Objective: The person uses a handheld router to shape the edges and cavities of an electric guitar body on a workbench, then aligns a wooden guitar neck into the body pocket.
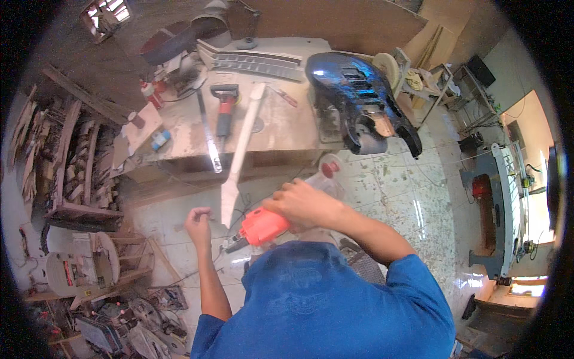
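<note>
My right hand [308, 205] is wrapped round an orange power tool [263, 227] in front of my chest. A dark and metal part shows at the tool's left end. My left hand [199, 222] is raised to the left with its fingers curled in; whether anything small is between them I cannot make out. Between my hands and the workbench, a pale wooden guitar neck [240, 152] juts over the bench's near edge. Its headstock end points toward me, just right of my left hand and apart from it.
On the workbench [281, 134] lie a red and black sander [225, 113], a metal straight strip [209, 134] and slotted long pieces [257, 64]. A glossy blue-black guitar body [365, 99] rests at the right. Wood racks [75, 161] stand left; machine parts [128, 326] crowd the lower left.
</note>
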Action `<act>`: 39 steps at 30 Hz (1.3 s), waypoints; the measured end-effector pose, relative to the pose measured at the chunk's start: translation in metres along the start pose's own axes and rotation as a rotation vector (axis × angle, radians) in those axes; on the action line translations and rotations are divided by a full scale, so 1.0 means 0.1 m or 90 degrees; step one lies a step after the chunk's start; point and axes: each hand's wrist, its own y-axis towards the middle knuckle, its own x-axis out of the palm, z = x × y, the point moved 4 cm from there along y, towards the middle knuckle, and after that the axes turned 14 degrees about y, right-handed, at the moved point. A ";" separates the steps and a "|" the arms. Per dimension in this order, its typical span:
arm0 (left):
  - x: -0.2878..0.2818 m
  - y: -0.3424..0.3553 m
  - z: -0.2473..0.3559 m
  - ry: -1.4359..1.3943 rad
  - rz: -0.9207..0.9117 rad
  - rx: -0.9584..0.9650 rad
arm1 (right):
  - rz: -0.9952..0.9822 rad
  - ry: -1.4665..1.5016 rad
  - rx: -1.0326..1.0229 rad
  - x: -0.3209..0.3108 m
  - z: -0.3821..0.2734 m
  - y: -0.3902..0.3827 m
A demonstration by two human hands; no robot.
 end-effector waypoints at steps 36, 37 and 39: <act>1.81 1.43 -0.27 0.418 -0.149 -0.087 | -0.240 -0.267 0.291 1.16 4.15 2.79; 1.74 1.36 -0.24 0.405 -0.144 -0.055 | -0.223 -0.267 0.296 1.14 4.11 2.79; 1.63 1.27 -0.15 0.375 -0.129 0.023 | -0.178 -0.260 0.302 1.06 4.07 2.80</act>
